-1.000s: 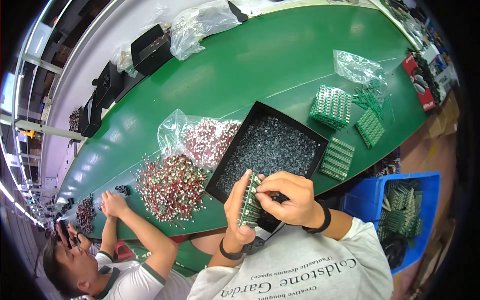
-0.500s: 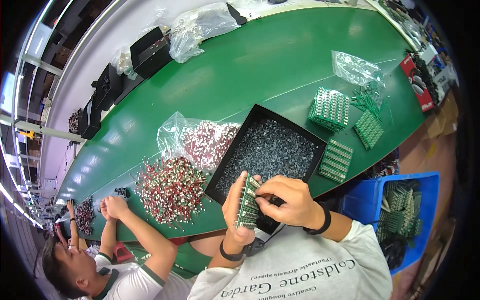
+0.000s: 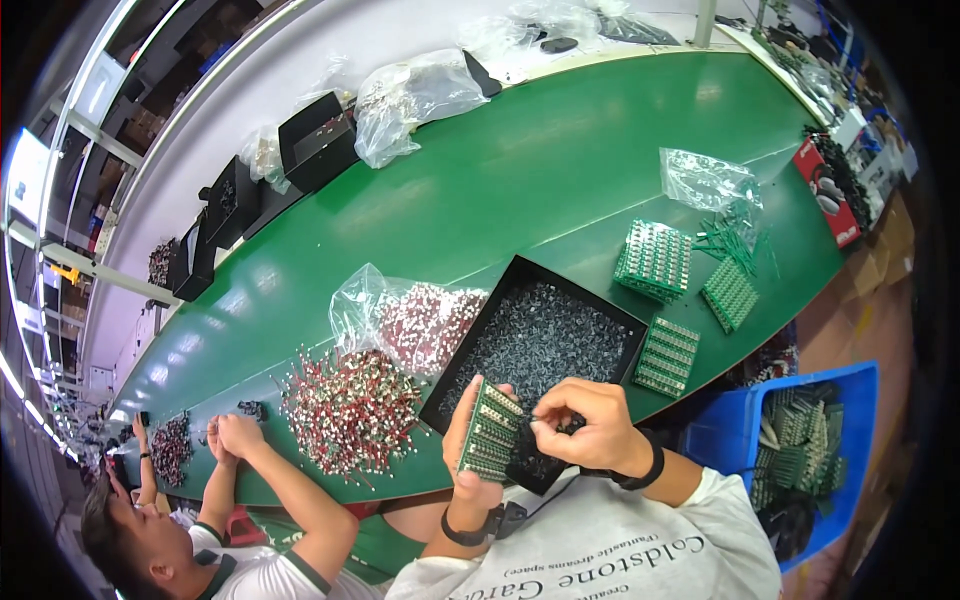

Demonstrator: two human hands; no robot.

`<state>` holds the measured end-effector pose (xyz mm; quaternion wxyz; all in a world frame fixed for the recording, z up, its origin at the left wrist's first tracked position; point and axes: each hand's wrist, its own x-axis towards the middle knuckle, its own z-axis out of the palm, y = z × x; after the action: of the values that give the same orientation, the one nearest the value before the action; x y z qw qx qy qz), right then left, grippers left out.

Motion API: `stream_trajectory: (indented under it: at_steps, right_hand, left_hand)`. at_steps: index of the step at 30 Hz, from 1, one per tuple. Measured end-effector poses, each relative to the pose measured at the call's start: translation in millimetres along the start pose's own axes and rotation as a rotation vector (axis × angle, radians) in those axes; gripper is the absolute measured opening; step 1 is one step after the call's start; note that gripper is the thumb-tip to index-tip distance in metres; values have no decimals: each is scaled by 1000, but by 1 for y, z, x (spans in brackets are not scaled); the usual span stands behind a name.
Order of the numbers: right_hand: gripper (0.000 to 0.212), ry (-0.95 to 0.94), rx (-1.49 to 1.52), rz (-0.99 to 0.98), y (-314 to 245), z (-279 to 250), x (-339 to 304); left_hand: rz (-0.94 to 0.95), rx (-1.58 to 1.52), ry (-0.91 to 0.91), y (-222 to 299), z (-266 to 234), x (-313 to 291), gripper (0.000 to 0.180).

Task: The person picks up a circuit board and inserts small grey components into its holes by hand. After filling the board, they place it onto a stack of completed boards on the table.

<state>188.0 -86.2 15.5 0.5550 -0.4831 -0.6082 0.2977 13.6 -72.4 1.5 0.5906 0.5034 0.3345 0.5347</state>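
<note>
One green circuit-board panel [image 3: 491, 436] is grasped by the left hand [image 3: 460, 432], tilted, beside the near part of a black tray [image 3: 600, 308], which lies on the green worktop [image 3: 480, 180] and contains many small grey parts [image 3: 540, 340]. The right hand [image 3: 592, 428] is just beside the panel, its thumb and forefinger bent close together, but I cannot tell whether they pinch something. Left of the tray lies a heap of red-and-white wires [image 3: 350, 415].

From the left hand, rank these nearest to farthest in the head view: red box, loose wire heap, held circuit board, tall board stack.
1. Held circuit board: in the left hand.
2. Loose wire heap: to its left.
3. Tall board stack: ahead, rightward.
4. Red box: far right.
</note>
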Motion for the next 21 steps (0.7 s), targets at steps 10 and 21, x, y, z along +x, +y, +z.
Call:
stream_trajectory:
  at_steps: [10,21]
  right_hand:
    - [14,-52,-12,-30,-2,7,1]
    - [14,-120,-19,-16,3,11,2]
  left_hand:
    - [2,69,-16,-1,1,-1,122]
    - [-79,-11,-22,4,0,2,127]
